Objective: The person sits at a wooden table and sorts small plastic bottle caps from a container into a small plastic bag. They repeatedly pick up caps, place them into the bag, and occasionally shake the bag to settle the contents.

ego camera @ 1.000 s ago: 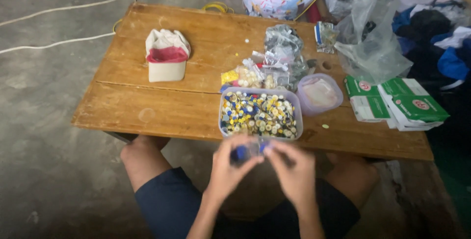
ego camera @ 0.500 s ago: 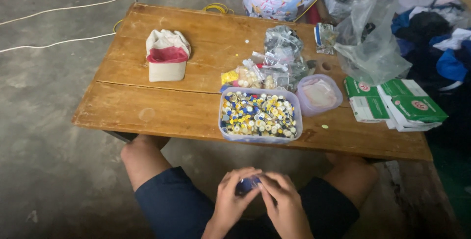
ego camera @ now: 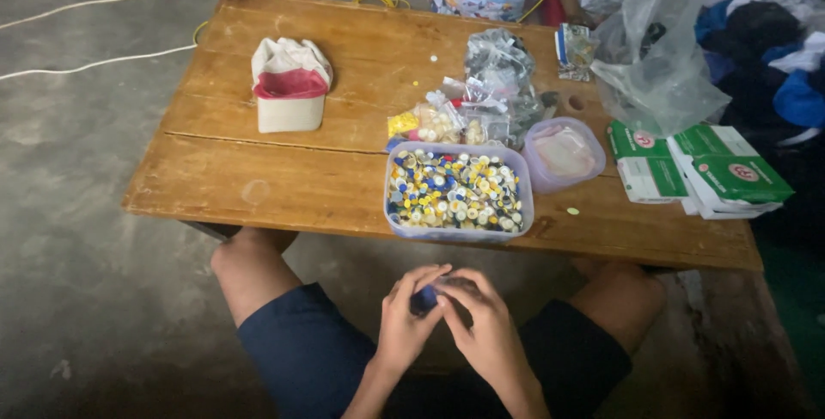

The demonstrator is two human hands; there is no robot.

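Both hands have dropped from the table edge to the lap: the left hand (ego camera: 406,320) and right hand (ego camera: 483,324) pinch a small dark blue piece (ego camera: 424,299) between their fingertips. At twelve o'clock sits the clear tub (ego camera: 455,232) of buttons, unmoved on the wooden table (ego camera: 258,178).

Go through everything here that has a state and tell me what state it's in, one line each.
Left hand: grip closed on the small blue piece.
Right hand: fingers pinching the same piece.
Small blue piece: held between both hands, mostly hidden.
Clear tub: lid off, nearly full of small coloured caps.
Round lilac container: open.
Green and white boxes: closed, lying flat.
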